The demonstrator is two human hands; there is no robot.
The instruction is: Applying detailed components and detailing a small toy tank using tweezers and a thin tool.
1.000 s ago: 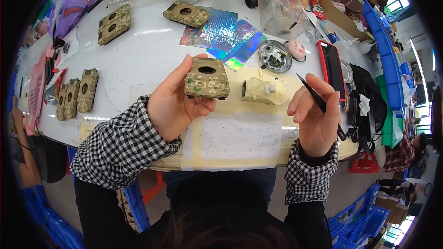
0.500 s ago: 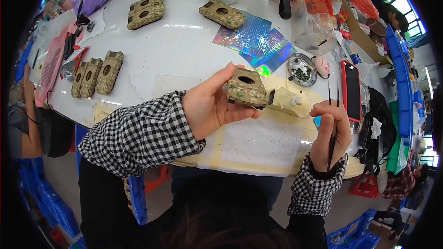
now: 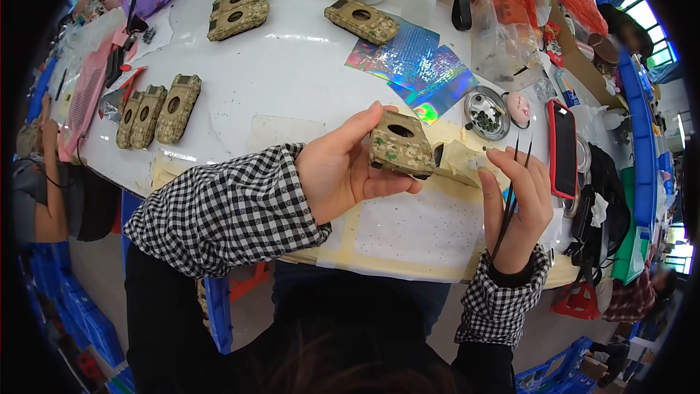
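My left hand (image 3: pixel 339 171) is closed around a camouflage model tank hull (image 3: pixel 402 152), tilted so its dark round opening shows on top. In my right hand (image 3: pixel 523 201) rests a pair of black tweezers (image 3: pixel 508 211), held between fingers and palm with the tips pointing up and apart. The thumb and forefinger of that hand are close to a small whitish piece on a cream taped block (image 3: pixel 459 163). Whether they touch it I cannot tell. Beyond lies a round clear dish (image 3: pixel 487 112) of small dark green parts, beside a pink oval object (image 3: pixel 518 109).
More camouflage hulls stand at the left (image 3: pixel 177 109) and back (image 3: pixel 361 19) of the white table. Shiny holographic sheets (image 3: pixel 415 58) lie in the middle. A red-cased phone (image 3: pixel 561 147) is to the right. Speckled white paper (image 3: pixel 408 233) covers the front edge. Another person (image 3: pixel 47 175) sits at far left.
My right hand has opened out a little, and the tweezers in it have tilted, tips to the right. The hull stays in my left hand; the whole view has shifted slightly.
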